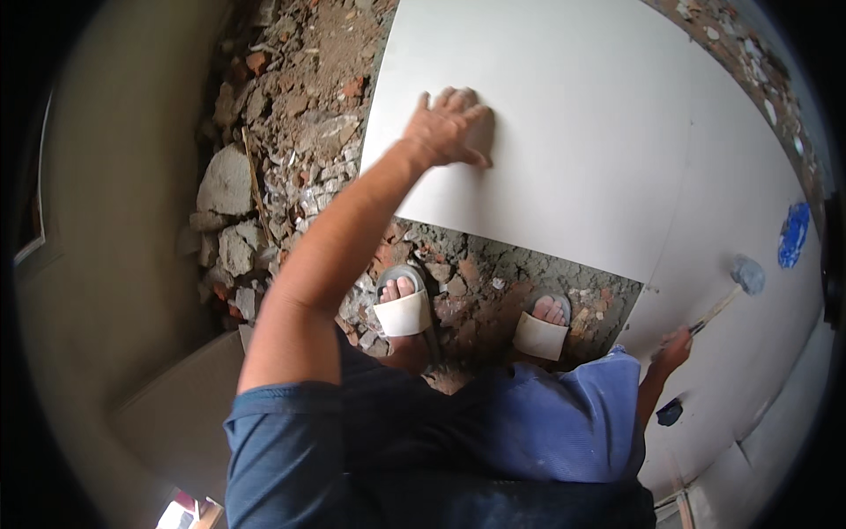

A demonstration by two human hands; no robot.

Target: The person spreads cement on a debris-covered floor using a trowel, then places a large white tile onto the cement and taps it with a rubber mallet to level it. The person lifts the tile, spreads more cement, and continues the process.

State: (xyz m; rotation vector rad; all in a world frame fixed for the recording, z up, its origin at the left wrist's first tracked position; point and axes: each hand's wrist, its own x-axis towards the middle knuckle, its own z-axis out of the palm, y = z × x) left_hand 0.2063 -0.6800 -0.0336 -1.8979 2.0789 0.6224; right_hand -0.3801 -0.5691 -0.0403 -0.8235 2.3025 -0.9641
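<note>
A large white tile (pixel 564 123) lies over grey mortar, just ahead of my feet. Above its left part is my left hand (pixel 451 132), fingers spread and holding nothing; whether it presses on the surface or hovers slightly I cannot tell. My right hand (pixel 672 346), low on the right, is wrapped round the handle of a mallet (pixel 747 275). The mallet's rounded grey head points away from me, over another white tile (pixel 652 331) that adjoins the first along a thin seam.
Broken brick, stones and soil (pixel 300 132) line the left side by a wall (pixel 132 220). My sandalled feet stand on rubble and mortar (pixel 476 273) at the tile's near edge. A crumpled blue item (pixel 793 235) and a small dark object (pixel 670 412) rest on the right-hand tiles.
</note>
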